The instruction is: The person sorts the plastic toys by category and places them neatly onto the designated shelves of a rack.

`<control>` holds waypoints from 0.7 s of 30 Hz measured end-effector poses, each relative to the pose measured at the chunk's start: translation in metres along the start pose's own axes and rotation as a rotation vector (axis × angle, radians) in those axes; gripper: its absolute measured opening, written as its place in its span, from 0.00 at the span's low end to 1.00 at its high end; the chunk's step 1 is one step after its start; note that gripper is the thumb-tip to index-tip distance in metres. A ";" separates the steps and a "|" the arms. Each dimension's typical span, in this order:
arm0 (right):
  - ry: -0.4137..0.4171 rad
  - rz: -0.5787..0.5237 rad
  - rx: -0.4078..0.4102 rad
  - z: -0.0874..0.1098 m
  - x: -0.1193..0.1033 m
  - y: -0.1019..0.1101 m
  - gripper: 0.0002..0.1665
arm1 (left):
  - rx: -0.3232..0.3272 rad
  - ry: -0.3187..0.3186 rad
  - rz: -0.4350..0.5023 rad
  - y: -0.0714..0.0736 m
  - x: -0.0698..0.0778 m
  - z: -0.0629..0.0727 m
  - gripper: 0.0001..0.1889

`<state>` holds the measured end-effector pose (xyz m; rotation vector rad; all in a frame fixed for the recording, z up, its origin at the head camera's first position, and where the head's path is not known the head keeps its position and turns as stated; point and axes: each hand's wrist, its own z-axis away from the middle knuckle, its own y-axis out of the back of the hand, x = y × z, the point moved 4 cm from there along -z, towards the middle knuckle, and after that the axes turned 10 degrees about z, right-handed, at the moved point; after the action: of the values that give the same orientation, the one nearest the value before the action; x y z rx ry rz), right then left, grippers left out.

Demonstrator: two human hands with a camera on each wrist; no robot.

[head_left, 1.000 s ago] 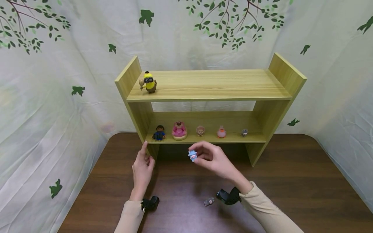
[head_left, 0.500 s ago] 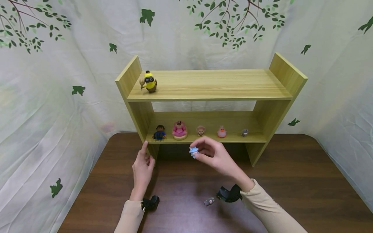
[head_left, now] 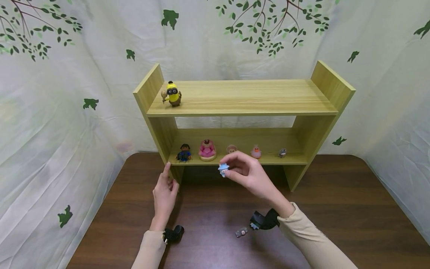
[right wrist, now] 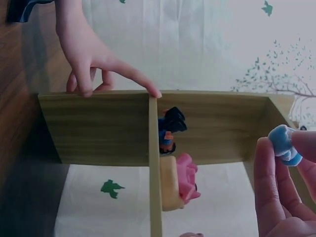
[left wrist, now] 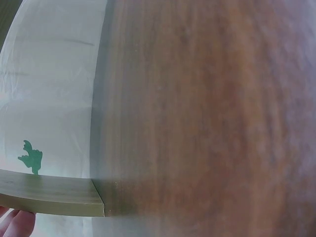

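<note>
My right hand (head_left: 250, 177) pinches a small figurine with a light-blue hat (head_left: 223, 169) between thumb and fingers, in front of the lower shelf board. In the right wrist view the blue figurine (right wrist: 283, 143) shows close up between the fingertips. My left hand (head_left: 164, 196) is at the lower left of the wooden shelf (head_left: 242, 113), its index fingertip touching the front edge. On the lower board stand a figure in blue (head_left: 183, 154), a pink bear (head_left: 206, 150), a small pinkish figure (head_left: 231, 149) partly covered by my hand, a pink duck (head_left: 256, 151) and a small grey figure (head_left: 282, 152).
A yellow minion figure (head_left: 173, 94) stands at the left end of the upper board. A small grey figurine (head_left: 241, 232) lies on the brown table (head_left: 339, 209) near my right wrist camera (head_left: 265, 219). Leaf-printed cloth (head_left: 201, 45) hangs behind.
My right hand has risen slightly toward the lower board with the blue-hatted figurine, which has turned a little in the fingers. The left hand has stayed in place.
</note>
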<state>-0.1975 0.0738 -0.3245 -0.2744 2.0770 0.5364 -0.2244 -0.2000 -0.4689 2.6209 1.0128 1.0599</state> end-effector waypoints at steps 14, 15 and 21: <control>0.051 0.025 0.016 -0.011 -0.015 0.008 0.14 | -0.002 -0.001 -0.006 0.000 0.000 0.000 0.44; 0.054 0.027 0.017 -0.012 -0.016 0.009 0.14 | -0.002 -0.002 -0.006 0.000 0.000 0.000 0.44; 0.065 0.049 0.025 -0.016 -0.022 0.011 0.14 | 0.006 0.003 -0.005 0.000 0.000 0.000 0.44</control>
<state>-0.2021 0.0756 -0.2962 -0.2292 2.1565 0.5374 -0.2241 -0.1997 -0.4691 2.6209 1.0240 1.0617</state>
